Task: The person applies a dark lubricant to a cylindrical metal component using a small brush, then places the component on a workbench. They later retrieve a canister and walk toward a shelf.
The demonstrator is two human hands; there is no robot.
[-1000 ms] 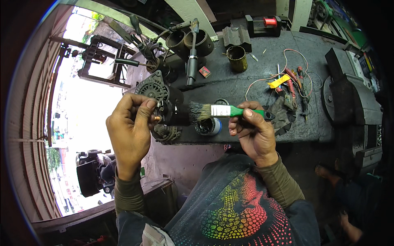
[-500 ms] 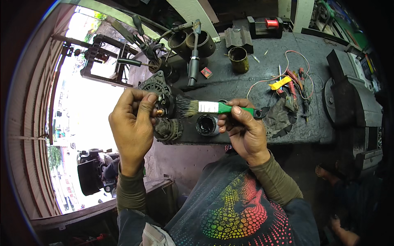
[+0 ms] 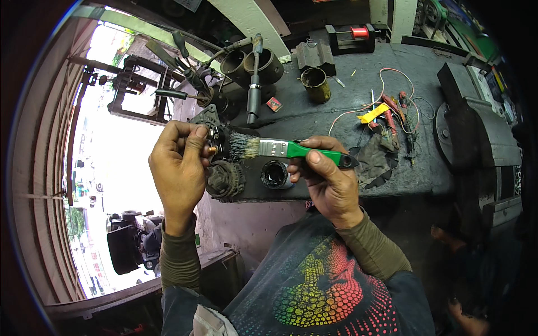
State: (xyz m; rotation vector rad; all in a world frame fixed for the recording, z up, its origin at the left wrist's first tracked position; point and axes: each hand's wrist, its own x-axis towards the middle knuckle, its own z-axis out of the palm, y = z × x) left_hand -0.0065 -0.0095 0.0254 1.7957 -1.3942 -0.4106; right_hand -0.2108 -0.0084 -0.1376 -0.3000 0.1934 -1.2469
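Observation:
My left hand (image 3: 179, 163) is closed, pinching a small dark part (image 3: 217, 141) with shiny metal bits and a coppery stub; its exact kind I cannot make out. Gripped in my right hand (image 3: 332, 183) is a paintbrush (image 3: 300, 149) with a green handle and a metal ferrule. Its dark-tipped bristles point left and reach the right side of the small part; whether they touch it I cannot tell. Below the brush stands an open jar (image 3: 276, 175) of black stuff. Beside my left wrist sits a round slotted alternator-like unit (image 3: 225, 180), with a finned metal housing (image 3: 205, 115) behind my left fingers.
On the dark bench (image 3: 347, 75) stand a yellowish can (image 3: 315, 85) and large metal cylinders (image 3: 263, 64). A long socket tool (image 3: 253, 101) leans there. Toward the right lie a dark rag (image 3: 376, 159), red-handled tools (image 3: 390, 120), looped wire and a bulky metal machine (image 3: 476, 117).
The brush has turned in my right hand, so the ferrule's metal face shows instead of its white side. Both hands keep their hold. The whole view has shifted slightly.

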